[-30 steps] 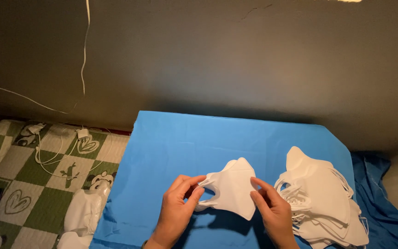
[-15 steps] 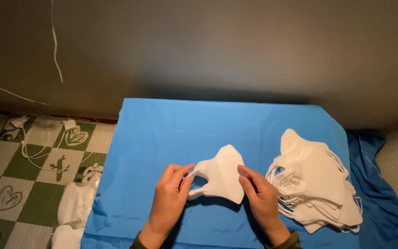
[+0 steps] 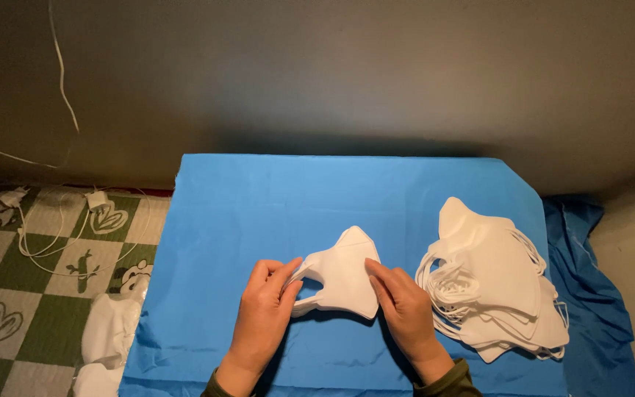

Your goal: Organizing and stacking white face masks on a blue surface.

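Observation:
A folded white face mask point(image 3: 343, 276) lies on a blue board point(image 3: 273, 206). My left hand point(image 3: 264, 312) pinches its left edge by the ear loop. My right hand point(image 3: 404, 309) presses fingertips on its right edge. To the right, a fanned pile of several white masks point(image 3: 494, 287) with loose ear loops rests on the board.
A green and white checked cloth point(image 3: 31, 279) lies to the left with a white charger and cable point(image 3: 97, 200). More white masks point(image 3: 108, 334) sit at the board's left lower side. Crumpled blue fabric point(image 3: 597, 294) is at the right; a grey wall stands behind.
The view has shifted a little, so the board sits differently in frame. Both hands stay on the single mask, with my right fingers now flat against its right edge.

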